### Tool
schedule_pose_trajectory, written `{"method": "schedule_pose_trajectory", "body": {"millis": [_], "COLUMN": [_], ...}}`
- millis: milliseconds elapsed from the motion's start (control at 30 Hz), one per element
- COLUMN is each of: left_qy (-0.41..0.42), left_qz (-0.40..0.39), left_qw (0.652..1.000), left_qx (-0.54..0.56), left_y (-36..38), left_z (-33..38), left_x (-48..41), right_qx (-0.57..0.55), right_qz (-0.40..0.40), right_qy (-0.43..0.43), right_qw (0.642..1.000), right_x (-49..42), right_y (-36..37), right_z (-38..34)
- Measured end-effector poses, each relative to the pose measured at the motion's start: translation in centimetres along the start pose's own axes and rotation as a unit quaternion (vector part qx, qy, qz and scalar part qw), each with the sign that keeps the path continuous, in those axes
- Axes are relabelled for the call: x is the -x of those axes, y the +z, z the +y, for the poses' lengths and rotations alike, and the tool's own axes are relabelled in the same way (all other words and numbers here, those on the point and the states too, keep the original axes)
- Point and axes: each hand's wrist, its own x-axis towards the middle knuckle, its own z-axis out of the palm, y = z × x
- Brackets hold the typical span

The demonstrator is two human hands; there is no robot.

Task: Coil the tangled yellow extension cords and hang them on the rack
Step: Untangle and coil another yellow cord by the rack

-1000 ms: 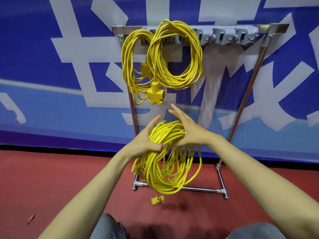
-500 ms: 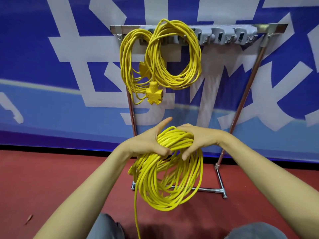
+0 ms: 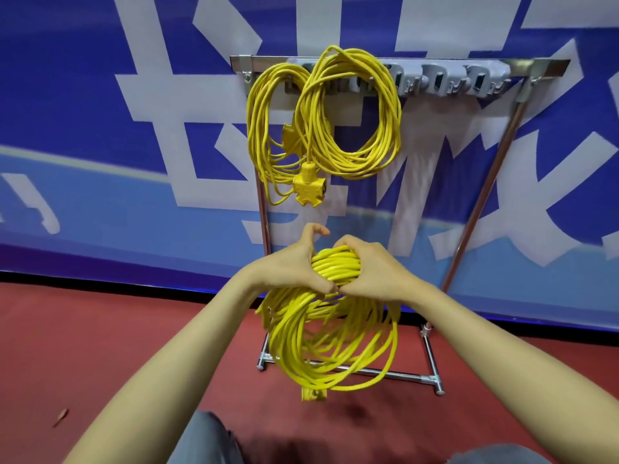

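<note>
A coiled yellow extension cord (image 3: 321,343) hangs in the air in front of the metal rack (image 3: 475,195). My left hand (image 3: 291,266) grips the top of the coil from the left, thumb raised. From the right, my right hand (image 3: 371,272) wraps its fingers over the same bundle. The cord's plug end (image 3: 313,394) dangles under the coil. Two more yellow coils (image 3: 348,115) hang from the rack's left hooks, with a yellow multi-socket (image 3: 308,187) below them.
Grey plastic hooks (image 3: 482,82) line the right part of the rack's top bar. The rack's base bar (image 3: 398,375) rests on a red floor (image 3: 100,356). A blue and white banner (image 3: 100,162) stands behind. My knees show at the bottom edge.
My right hand came down from an open pose and closed over the coil top beside my left hand. The trailing cord end was drawn up, and the plug swings under the coil.
</note>
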Motion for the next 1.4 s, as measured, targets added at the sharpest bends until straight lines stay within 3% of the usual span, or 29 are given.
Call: {"method": "schedule_pose_trajectory", "body": {"millis": [167,400,533,667,933,1067,1167,1333,1400], "left_qy": [0.058,0.090,0.086,0.111,0.073,0.063,0.057,0.054,0.058], "left_qz": [0.089,0.007,0.074,0.104,0.139,0.164,0.153,0.169,0.170], "left_qw": [0.994,0.992,0.982,0.976,0.958,0.964,0.977,0.984,0.982], "left_qx": [0.027,0.087,0.154,0.153,0.238,0.198,0.134,0.001,-0.055], "left_y": [-0.5,-1.2,0.2,1.4,3.1,2.9,1.1,-0.9,-1.2], "left_z": [-0.2,-2.5,-3.3,-2.9,-3.4,-2.7,-1.5,1.4,2.3], "left_x": [0.0,1.5,1.9,1.8,0.5,0.3,-0.1,-0.9,-1.5], "right_qx": [-0.085,-0.223,-0.268,-0.322,-0.432,-0.450,-0.398,-0.234,-0.174], "right_qz": [0.085,0.119,0.164,0.206,0.241,0.257,0.229,0.018,0.010], "right_qy": [0.005,-0.011,0.016,0.037,0.040,0.074,0.096,0.095,0.067], "right_qw": [0.993,0.968,0.949,0.923,0.868,0.852,0.883,0.967,0.982], "right_x": [-0.5,0.1,0.5,0.3,0.1,0.5,0.5,1.5,1.8], "right_y": [-1.6,-4.3,-4.6,-4.5,-3.0,-2.0,-2.3,-5.8,-7.1], "right_z": [-0.1,0.7,1.0,1.4,1.2,2.4,3.7,5.6,4.7]}}
